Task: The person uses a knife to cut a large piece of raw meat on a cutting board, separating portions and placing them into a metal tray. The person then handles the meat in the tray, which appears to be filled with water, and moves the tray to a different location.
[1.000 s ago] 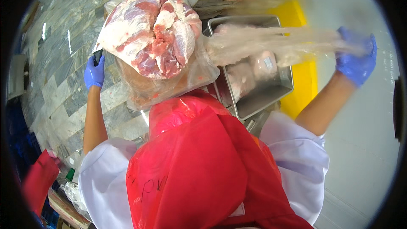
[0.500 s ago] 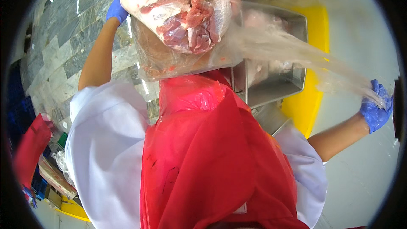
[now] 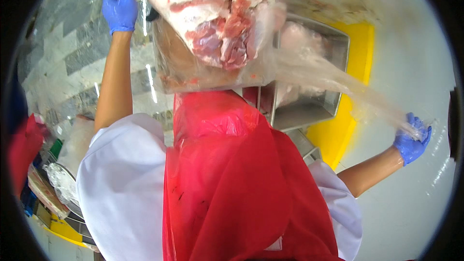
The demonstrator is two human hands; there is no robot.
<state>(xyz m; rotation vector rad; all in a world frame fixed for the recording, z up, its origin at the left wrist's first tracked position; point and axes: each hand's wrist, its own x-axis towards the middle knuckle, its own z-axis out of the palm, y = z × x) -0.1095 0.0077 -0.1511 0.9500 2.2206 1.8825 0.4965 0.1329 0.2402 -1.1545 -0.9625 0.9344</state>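
Note:
A large piece of raw meat [image 3: 212,24] with white fat lies at the top centre on a board or table covered with clear plastic [image 3: 179,75]. My left hand [image 3: 120,7], in a blue glove, is raised left of the meat, apart from it. Its fingers are loosely curled with a gap between them, and nothing shows in them. Far to the right, my right hand [image 3: 412,139], also in a blue glove, is closed on the end of a clear plastic sheet [image 3: 357,89]. That sheet is pulled taut from beside the meat, over the metal tray.
Right of the meat stands a metal tray [image 3: 309,111] with pale pieces in it, by a yellow container [image 3: 360,63]. A small dark object [image 3: 152,14] sticks out at the meat's left. Bundled plastic [image 3: 62,181] and another yellow container [image 3: 65,229] are at lower left.
My left hand has come off the meat's left edge and moved up and left. My right hand, still gripping the plastic sheet, has moved slightly down and left.

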